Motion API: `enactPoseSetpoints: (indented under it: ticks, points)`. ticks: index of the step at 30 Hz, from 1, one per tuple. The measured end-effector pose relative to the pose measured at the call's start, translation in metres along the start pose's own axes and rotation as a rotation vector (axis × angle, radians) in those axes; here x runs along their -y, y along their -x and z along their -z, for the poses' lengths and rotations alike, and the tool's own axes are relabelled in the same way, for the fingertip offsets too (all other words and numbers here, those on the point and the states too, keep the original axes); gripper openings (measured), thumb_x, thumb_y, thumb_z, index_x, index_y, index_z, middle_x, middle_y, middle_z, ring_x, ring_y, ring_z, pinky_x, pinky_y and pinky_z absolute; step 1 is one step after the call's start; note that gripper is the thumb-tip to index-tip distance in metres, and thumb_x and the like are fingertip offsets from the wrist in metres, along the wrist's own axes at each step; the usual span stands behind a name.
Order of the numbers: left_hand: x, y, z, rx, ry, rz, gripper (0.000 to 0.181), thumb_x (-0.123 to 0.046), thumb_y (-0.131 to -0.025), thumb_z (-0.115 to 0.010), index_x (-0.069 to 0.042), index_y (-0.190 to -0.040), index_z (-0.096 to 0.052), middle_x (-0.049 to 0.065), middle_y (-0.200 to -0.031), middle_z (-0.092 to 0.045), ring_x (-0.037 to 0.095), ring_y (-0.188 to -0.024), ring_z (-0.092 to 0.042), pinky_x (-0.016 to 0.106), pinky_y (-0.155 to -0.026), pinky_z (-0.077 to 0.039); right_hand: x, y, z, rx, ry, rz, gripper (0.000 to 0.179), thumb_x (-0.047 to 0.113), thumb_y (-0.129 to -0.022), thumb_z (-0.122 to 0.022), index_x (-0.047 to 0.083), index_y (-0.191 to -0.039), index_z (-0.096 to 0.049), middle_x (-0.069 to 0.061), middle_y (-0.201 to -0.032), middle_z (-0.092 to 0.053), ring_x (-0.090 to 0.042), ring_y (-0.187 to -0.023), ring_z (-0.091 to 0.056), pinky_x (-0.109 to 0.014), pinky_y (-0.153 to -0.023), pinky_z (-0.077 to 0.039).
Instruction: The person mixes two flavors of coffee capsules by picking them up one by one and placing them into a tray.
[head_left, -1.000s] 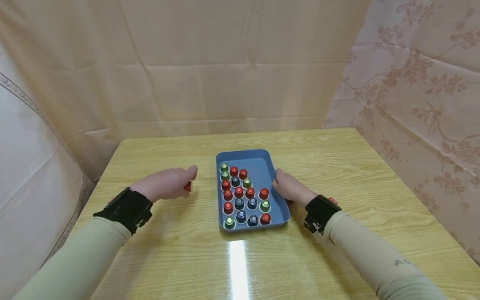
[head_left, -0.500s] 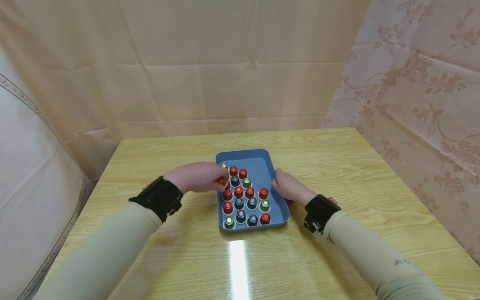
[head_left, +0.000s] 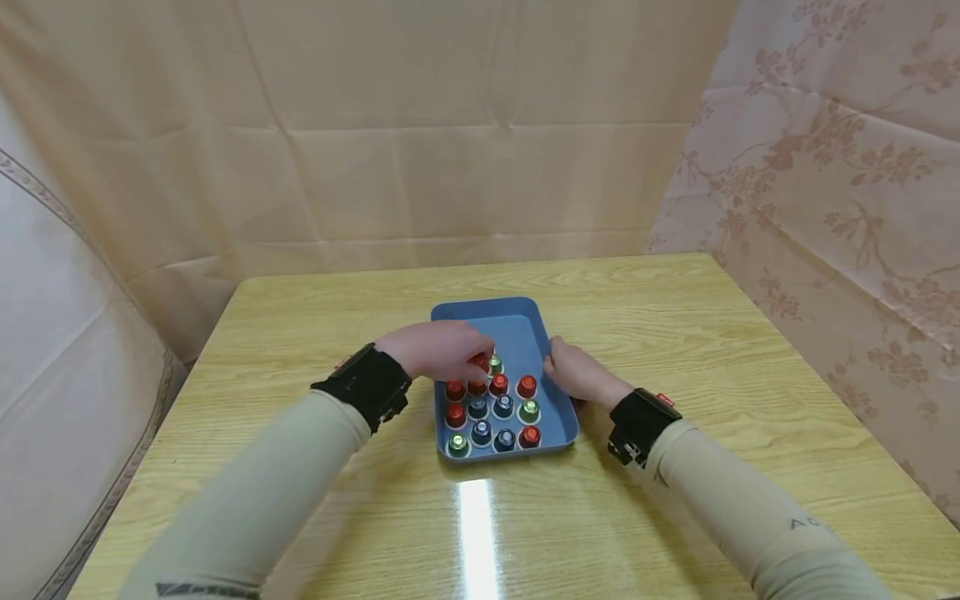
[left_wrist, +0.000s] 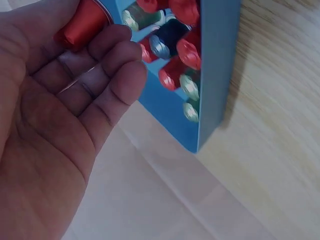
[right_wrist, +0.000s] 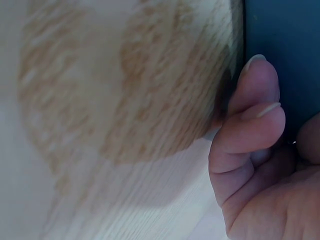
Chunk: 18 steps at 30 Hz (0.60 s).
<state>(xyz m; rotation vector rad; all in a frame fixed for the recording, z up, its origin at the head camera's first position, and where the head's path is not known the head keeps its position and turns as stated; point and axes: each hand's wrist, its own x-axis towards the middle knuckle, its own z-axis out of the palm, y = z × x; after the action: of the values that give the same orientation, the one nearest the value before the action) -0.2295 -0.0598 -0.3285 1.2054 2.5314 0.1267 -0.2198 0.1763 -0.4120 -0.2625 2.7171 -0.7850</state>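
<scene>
My left hand (head_left: 438, 348) is over the left side of a blue tray (head_left: 517, 327), pinching a red coffee capsule (left_wrist: 85, 25) between thumb and fingers. Below and around it, red, dark blue and green coffee capsules stand in rows in the tray, among them a green capsule (head_left: 457, 445) in the near left corner and a red capsule (head_left: 530, 436) at the near right. The hand hides several capsules in the far left part. My right hand (head_left: 581, 373) grips the tray's right side, its bent fingers (right_wrist: 250, 135) against the blue wall in the right wrist view.
The tray rests mid-table on a wood-grain tabletop (head_left: 322, 308). A beige curtain (head_left: 465, 167) hangs behind the far edge, a flowered cloth (head_left: 847, 217) at the right and a white cloth (head_left: 67, 333) at the left.
My left hand has moved right, from the table beside the tray to over its capsules, carrying the red coffee capsule. The right hand stays on the tray's side.
</scene>
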Motion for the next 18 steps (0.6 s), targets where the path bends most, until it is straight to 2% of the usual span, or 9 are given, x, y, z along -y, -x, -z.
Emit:
enactPoseSetpoints:
  ticks: [8, 14, 18]
  points:
    - [-0.005, -0.012, -0.002, -0.031, 0.057, -0.022, 0.021, -0.036, -0.093, -0.065, -0.022, -0.093, -0.05, -0.004, -0.077, -0.059, 0.011, -0.066, -0.056, 0.027, -0.059, -0.046, -0.002, -0.001, 0.0, -0.024, 0.019, 0.047, 0.02, 0.009, -0.099, -0.035, -0.007, -0.11, -0.04, -0.021, -0.08, -0.054, -0.023, -0.038, -0.052, -0.034, -0.032, -0.045]
    - [-0.008, -0.023, -0.002, -0.041, 0.039, -0.055, 0.02, -0.037, -0.094, -0.063, -0.021, -0.093, -0.052, -0.005, -0.079, -0.057, 0.011, -0.068, -0.053, 0.027, -0.061, -0.043, -0.002, 0.0, 0.001, -0.016, 0.026, 0.04, 0.019, 0.009, -0.099, -0.035, -0.005, -0.109, -0.04, -0.019, -0.079, -0.053, -0.022, -0.039, -0.051, -0.034, -0.033, -0.044]
    - [-0.011, -0.028, -0.004, -0.05, 0.055, -0.052, 0.022, -0.039, -0.092, -0.064, -0.021, -0.092, -0.053, -0.004, -0.078, -0.057, 0.012, -0.068, -0.053, 0.028, -0.059, -0.042, -0.002, -0.001, 0.001, -0.012, 0.032, 0.032, 0.019, 0.01, -0.099, -0.035, -0.005, -0.109, -0.04, -0.019, -0.078, -0.053, -0.022, -0.04, -0.052, -0.033, -0.033, -0.044]
